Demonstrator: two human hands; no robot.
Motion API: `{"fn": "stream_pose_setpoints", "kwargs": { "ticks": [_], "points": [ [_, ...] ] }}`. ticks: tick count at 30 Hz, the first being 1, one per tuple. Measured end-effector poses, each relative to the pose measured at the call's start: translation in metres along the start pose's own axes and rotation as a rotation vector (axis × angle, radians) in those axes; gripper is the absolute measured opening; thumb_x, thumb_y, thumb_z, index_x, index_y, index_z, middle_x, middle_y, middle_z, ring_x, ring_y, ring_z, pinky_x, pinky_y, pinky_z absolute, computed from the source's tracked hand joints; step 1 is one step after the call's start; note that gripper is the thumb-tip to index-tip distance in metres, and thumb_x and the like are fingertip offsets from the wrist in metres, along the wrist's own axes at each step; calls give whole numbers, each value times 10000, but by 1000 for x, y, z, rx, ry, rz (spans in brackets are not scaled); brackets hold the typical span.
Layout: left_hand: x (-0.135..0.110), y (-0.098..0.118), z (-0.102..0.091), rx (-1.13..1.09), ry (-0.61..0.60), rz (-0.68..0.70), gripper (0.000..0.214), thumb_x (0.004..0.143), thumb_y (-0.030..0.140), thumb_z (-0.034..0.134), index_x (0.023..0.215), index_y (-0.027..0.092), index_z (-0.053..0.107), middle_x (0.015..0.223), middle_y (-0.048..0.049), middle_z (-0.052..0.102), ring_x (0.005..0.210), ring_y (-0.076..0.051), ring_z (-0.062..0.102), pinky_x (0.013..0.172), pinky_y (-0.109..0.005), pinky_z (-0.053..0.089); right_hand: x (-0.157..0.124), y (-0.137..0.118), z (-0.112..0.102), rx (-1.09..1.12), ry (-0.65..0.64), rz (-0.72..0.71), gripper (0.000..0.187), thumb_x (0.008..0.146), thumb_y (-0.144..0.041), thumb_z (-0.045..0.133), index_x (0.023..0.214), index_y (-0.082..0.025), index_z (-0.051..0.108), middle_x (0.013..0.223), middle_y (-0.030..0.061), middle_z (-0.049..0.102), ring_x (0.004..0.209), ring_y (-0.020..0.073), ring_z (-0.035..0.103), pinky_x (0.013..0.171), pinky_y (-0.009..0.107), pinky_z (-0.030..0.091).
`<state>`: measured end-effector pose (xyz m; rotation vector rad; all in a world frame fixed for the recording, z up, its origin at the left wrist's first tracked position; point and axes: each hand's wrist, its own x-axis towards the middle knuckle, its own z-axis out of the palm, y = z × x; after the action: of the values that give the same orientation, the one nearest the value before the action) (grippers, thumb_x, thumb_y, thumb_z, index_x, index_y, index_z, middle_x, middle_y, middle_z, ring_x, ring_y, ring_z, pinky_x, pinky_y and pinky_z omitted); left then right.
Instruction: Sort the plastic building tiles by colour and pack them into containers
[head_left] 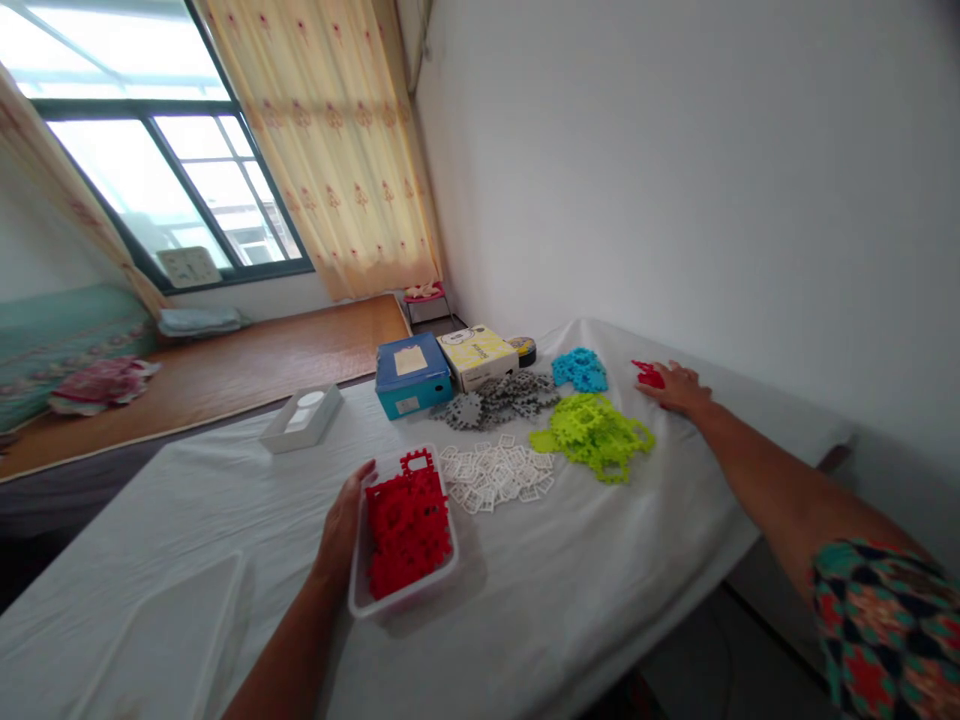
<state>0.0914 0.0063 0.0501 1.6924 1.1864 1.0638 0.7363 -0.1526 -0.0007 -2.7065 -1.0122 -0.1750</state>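
Note:
My left hand [346, 515] grips the left side of a clear plastic tub [448, 575], fingers curled at its rim. The tub is heaped with red toothed plastic building pieces [409, 525]. Stretched far to the right, my right hand [681, 388] holds a few red plastic pieces [649, 375] low over the cloth, near the wall. Its fingers partly hide them. Nearest to that hand are a pile of lime green pieces [600, 435] and a smaller pile of blue pieces [580, 370]. White square pieces [495, 475] lie right beside the tub, with grey gear-like pieces [502, 400] behind them.
A blue box [412, 375], a yellow-and-white box [478, 357] and a dark round tin [523, 350] stand at the table's back. An open white box [301, 418] is at the left. A translucent lid [169, 640] lies front left on the cloth-covered table [570, 590]. A wall [675, 180] borders the right.

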Motion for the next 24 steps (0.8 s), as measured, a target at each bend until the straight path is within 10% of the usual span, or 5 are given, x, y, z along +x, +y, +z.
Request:
{"fn": "stream_pose_setpoints", "kwargs": {
  "ticks": [9,24],
  "points": [
    [2,0,1,-32,0,-24,675,833,618,434,1277,129,572,1251,-140,627,1210,-303,538,1073,-435,374,42,-10,22,-17,-129,74,818,763,-797,306,1431,-334,405,1529,131,306,1294,510,302,875,830,212],
    [0,4,2,4,-37,-8,628,878,572,377,1279,124,559,1258,-143,614,1219,-274,528,1078,-409,368,-26,-12,-4,-46,59,-65,608,792,-582,461,1280,-225,524,1305,147,530,1157,357,471,882,577,421]
  ]
}}
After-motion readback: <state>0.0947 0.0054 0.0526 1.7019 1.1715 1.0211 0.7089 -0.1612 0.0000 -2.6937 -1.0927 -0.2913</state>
